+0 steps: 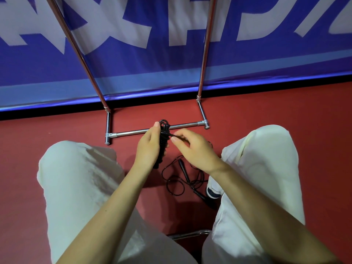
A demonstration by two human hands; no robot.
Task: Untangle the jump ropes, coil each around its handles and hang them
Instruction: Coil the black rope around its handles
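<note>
My left hand [150,143] grips a black jump rope bundle [163,141], its cord coiled around the upright handles. My right hand [192,147] pinches the loose end of that cord right beside the bundle. Below my hands, a second black jump rope [182,176] lies in loose tangled loops on the red floor, one handle pointing up and another near my shoe. The metal rack [133,132] stands just beyond my hands.
My knees in white trousers [80,178] flank the rope on both sides, a shoe [212,190] at the right. The rack's two poles [204,46] rise before a blue and white banner [152,54]. A chrome chair leg [188,234] shows between my legs.
</note>
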